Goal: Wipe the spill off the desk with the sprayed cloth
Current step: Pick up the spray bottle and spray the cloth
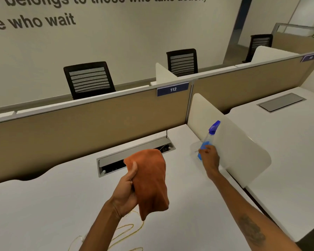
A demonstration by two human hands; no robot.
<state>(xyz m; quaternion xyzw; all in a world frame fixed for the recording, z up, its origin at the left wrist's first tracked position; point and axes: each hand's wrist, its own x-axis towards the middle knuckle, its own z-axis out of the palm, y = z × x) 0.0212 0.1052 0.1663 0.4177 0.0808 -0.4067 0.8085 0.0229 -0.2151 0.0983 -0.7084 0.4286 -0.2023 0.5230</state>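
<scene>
Over the white desk (43,205) we see the left hand (127,189) raised, forearm angling up from the bottom edge, thumb pressed along an orange cloth (149,180) that it grips — the cloth drapes over the fingers and hangs down in a fold, clear of the desktop. Out to the right, the right hand (208,156) is stretched far forward, arm nearly straight, fingers wrapped around the lower body of a spray bottle (209,136) with a blue trigger head; the bottle leans against the white side divider (243,151), and whether its base touches the desk we cannot tell. Below the cloth, thin yellowish squiggles of spill (127,230) loop across the desk, partly hidden behind the left forearm. Just beyond the cloth sits an open cable tray (116,160) sunk into the desktop, with a dark cable rising from its far end. Behind it runs a tan partition (80,127) carrying a blue tag (173,89) that reads "112". Black mesh chairs (89,79) stand past the partition, and the wall lettering shows "who wait" and part of "belongs to those who take action".
</scene>
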